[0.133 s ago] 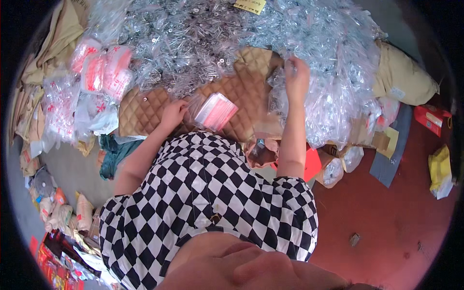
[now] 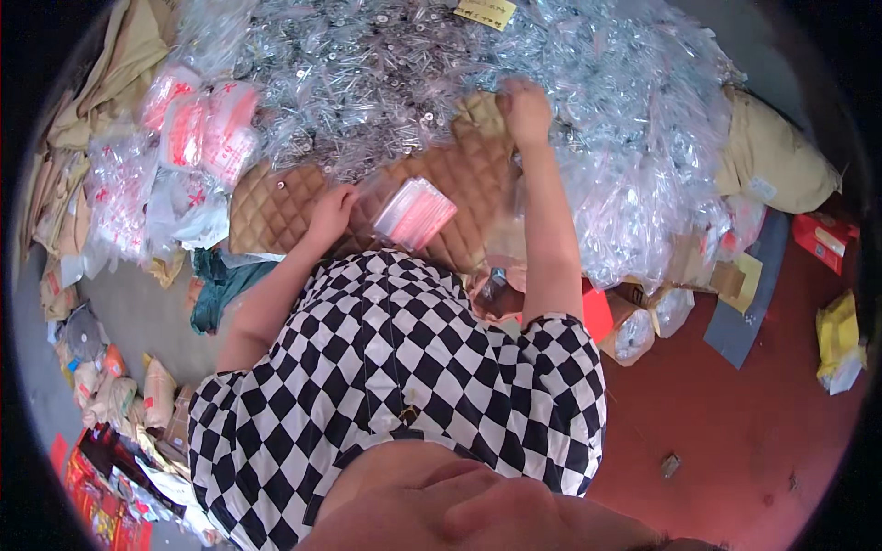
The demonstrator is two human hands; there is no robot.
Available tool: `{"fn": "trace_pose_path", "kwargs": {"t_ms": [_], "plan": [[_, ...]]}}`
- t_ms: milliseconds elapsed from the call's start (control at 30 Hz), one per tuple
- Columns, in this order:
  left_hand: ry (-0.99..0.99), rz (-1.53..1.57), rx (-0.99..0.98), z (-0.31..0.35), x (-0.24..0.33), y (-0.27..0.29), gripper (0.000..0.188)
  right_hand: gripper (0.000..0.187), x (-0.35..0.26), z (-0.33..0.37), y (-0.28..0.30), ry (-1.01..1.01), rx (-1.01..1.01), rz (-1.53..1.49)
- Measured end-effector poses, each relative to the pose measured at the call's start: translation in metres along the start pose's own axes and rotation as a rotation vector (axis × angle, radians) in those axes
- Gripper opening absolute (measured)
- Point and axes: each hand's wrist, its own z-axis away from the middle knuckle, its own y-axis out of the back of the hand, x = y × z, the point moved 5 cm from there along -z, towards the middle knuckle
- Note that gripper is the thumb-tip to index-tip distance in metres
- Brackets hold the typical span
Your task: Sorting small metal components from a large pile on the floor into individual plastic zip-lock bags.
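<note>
A small stack of clear plastic bags with red-and-white print (image 2: 415, 215) rests on the brown quilted surface (image 2: 280, 207) in front of my body. At its left edge, my left hand (image 2: 332, 216) pinches the clear plastic with thumb and fingers. My right hand (image 2: 526, 112) reaches farther out, over the near edge of a large heap of loose metal screws (image 2: 377, 92), some with washers. Its fingers are curled, and what they hold, if anything, is hidden. Right of that forearm lie filled clear plastic bags (image 2: 616, 202).
Packs of red-printed bags (image 2: 197, 124) sit at the left. A yellow paper label (image 2: 487, 11) lies on the heap. Beige sacks (image 2: 776, 151) flank the right side, and an open brown bag (image 2: 501, 292) stands by my right arm. A yellow bag (image 2: 838, 335) lies on the red floor (image 2: 707, 413).
My right hand has moved left and slightly farther away, from the clear bags toward the screws. The left hand keeps its pinch on the plastic. The whole view has shifted slightly.
</note>
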Motion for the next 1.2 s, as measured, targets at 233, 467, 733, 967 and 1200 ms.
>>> {"fn": "trace_pose_path", "kwargs": {"t_ms": [233,467,733,967,1200], "plan": [[0.095,-0.079,0.237,0.014,0.047,0.037,0.023,0.021,0.001,-0.023,-0.048,0.203,-0.148,0.299],[0.138,0.040,0.201,0.019,0.023,0.042,0.023,0.018,0.007,-0.019,-0.024,0.129,-0.055,0.076],[-0.314,-0.207,0.422,0.028,0.041,0.080,0.013,0.014,-0.001,-0.003,0.015,-0.580,0.355,-1.801],[-0.180,0.014,0.367,0.035,0.038,0.083,0.006,0.036,-0.058,0.002,-0.006,-0.619,-0.332,-1.513],[-0.094,0.080,0.355,0.042,0.057,0.097,0.009,0.069,-0.116,0.027,-0.038,0.289,-0.393,-0.152]]}}
